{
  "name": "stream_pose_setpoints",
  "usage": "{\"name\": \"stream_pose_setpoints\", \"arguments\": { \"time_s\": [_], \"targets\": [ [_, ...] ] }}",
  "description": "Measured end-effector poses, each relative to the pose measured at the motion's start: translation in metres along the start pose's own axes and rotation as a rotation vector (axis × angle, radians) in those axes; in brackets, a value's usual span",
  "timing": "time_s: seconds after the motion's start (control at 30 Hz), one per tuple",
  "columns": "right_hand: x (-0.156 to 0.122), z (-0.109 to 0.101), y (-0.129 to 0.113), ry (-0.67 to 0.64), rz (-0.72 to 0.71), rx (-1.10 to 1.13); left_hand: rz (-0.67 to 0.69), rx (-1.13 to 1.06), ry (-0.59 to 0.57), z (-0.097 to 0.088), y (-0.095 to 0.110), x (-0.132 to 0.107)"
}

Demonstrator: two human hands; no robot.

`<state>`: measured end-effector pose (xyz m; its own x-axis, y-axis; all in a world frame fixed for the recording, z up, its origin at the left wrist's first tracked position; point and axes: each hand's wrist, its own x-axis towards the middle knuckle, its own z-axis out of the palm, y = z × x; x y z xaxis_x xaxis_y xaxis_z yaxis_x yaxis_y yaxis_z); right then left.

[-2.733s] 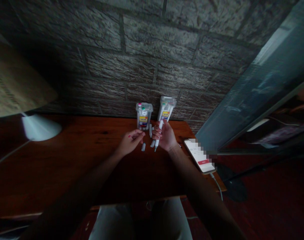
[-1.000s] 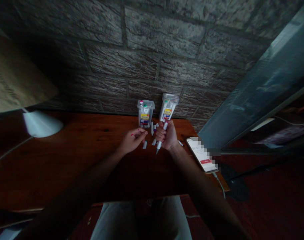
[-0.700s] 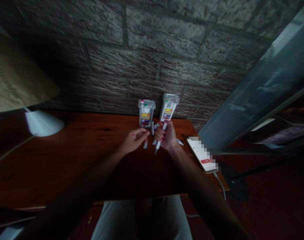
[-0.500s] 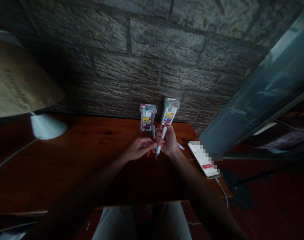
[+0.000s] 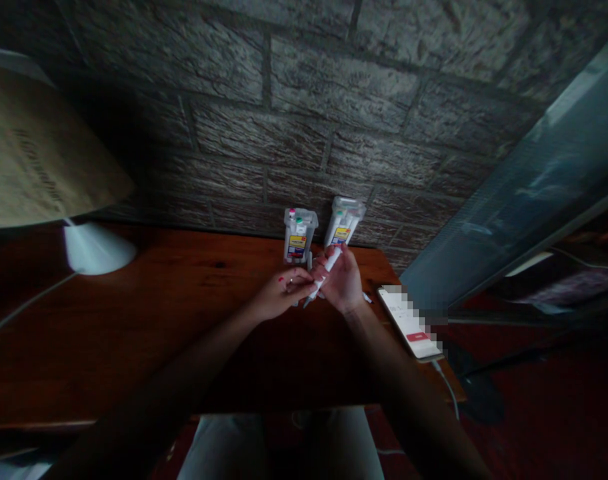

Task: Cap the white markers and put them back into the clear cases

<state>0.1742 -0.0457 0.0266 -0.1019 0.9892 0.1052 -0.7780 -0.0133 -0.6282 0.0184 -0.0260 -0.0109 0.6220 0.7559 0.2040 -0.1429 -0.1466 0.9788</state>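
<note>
1. In the head view, my left hand had just come across to the white marker, having been apart from it moments earlier; I judged that a one-handed hold had become work for both.
2. My right hand gripped the marker aslant above the surface, its grey tip pointing down beside my left fingers. Those fingers met its lower end, though I couldn't tell whether they pinched it.
3. I counted one gripped marker, two clear containers, one loose marker beyond my right wrist, one phone and one lamp. Markers inside the containers were too indistinct to count.
</note>
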Motion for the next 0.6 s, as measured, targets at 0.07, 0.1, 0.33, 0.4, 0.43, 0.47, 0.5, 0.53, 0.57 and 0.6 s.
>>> {"name": "stream_pose_setpoints", "arguments": {
  "time_s": [0.07,0.1,0.33,0.4,0.43,0.47,0.5,0.53,0.57,0.6],
  "targets": [
    [0.0002,0.0001,0.0003,0.010,0.008,-0.012,-0.020,-0.014,0.011,-0.0022,-0.0027,0.0011],
    [0.0005,0.0001,0.0005,0.012,0.009,-0.023,-0.026,-0.017,0.011,-0.0033,-0.0039,0.0018],
    [0.0040,-0.0022,-0.0005,0.069,-0.002,-0.104,-0.045,0.014,-0.013,-0.0061,-0.0039,0.0023],
    [0.0043,-0.0045,-0.0013,0.072,0.015,-0.112,-0.042,0.018,-0.005,-0.0054,-0.0029,0.0013],
    [0.0042,-0.0056,-0.0018,0.061,0.028,-0.116,-0.035,0.021,0.001,-0.0050,-0.0025,0.0009],
    [0.0039,-0.0066,-0.0022,0.043,0.041,-0.120,-0.026,0.025,0.010,-0.0045,-0.0024,0.0006],
    [0.0035,-0.0074,-0.0026,0.023,0.053,-0.121,-0.017,0.030,0.020,-0.0041,-0.0024,0.0004],
    [0.0030,-0.0078,-0.0028,0.004,0.063,-0.121,-0.009,0.036,0.031,-0.0038,-0.0025,0.0004],
    [0.0026,-0.0080,-0.0028,-0.011,0.071,-0.120,-0.004,0.041,0.041,-0.0036,-0.0026,0.0005],
    [0.0023,-0.0078,-0.0025,-0.020,0.075,-0.120,-0.004,0.043,0.051,-0.0035,-0.0027,0.0007]
  ]
}}
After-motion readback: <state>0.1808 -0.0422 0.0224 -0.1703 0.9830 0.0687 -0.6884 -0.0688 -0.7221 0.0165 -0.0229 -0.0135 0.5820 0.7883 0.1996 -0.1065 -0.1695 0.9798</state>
